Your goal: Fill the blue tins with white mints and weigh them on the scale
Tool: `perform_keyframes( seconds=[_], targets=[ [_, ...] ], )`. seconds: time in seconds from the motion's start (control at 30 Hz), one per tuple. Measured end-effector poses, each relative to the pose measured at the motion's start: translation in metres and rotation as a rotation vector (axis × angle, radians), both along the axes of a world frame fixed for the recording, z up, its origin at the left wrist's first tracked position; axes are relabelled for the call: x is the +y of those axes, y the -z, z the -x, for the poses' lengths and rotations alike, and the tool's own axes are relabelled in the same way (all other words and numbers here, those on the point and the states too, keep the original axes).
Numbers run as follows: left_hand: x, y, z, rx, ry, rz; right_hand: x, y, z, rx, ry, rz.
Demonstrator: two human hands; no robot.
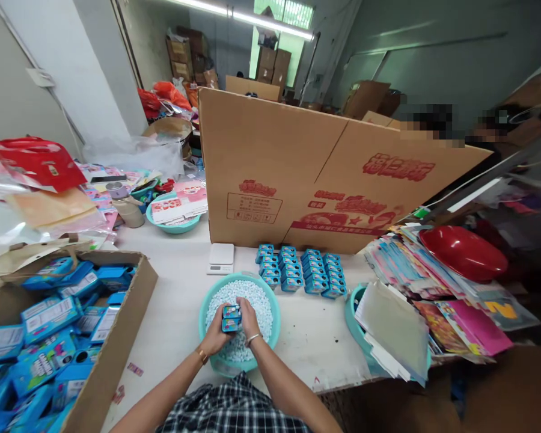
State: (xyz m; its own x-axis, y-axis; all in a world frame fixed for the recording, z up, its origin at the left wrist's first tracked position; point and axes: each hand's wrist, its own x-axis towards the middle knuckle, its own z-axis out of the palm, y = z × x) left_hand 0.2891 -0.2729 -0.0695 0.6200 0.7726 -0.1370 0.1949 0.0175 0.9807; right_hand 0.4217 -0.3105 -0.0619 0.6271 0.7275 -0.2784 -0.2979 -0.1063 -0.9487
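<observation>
My left hand (215, 335) is closed around two small blue candy boxes (231, 325), held side by side above a turquoise basin (275, 322). Small white candy pellets (256, 293) fill the basin. At the right edge of the boxes, my right hand (249, 320) has its fingers drawn together; what is in them, if anything, is too small to make out. Behind the basin, several blue boxes (291, 278) stand in rows on the white table (171, 307). A small white scale (220, 258) lies just left of those rows.
On the left stands an open carton (133, 313) of loose blue boxes. A large cardboard sheet (293, 162) rises behind the rows. To the right are a turquoise tub (354, 319) topped with sheets, stacked printed packaging (401, 264) and a red basin (464, 252). A bottle (128, 210) stands back left.
</observation>
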Motion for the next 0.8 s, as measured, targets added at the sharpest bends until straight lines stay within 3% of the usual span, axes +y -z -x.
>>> perform_keyframes(
  seconds=[0.2, 0.3, 0.43, 0.53, 0.6, 0.7, 0.8],
  targets=[
    [0.004, -0.022, 0.019, -0.037, 0.012, 0.125, -0.023, -0.009, -0.042, 0.234, 0.106, 0.163],
    [0.001, -0.033, 0.02, -0.054, 0.041, 0.175, -0.028, -0.022, -0.027, 0.124, 0.11, 0.08],
    [-0.006, -0.034, 0.008, -0.032, 0.024, 0.14, -0.02, -0.034, 0.01, -0.096, 0.064, -0.057],
    [-0.006, -0.032, 0.008, -0.026, 0.025, 0.151, -0.015, -0.037, 0.0, 0.073, 0.019, -0.025],
    [-0.003, -0.032, 0.014, -0.041, 0.039, 0.209, -0.017, -0.038, -0.021, 0.14, 0.075, 0.015],
    [0.0, -0.034, 0.018, -0.063, 0.038, 0.315, -0.022, -0.043, -0.036, -0.048, 0.1, 0.023],
    [0.0, -0.034, 0.01, -0.006, 0.054, 0.287, -0.023, -0.043, -0.018, -0.319, -0.065, -0.039]
  ],
)
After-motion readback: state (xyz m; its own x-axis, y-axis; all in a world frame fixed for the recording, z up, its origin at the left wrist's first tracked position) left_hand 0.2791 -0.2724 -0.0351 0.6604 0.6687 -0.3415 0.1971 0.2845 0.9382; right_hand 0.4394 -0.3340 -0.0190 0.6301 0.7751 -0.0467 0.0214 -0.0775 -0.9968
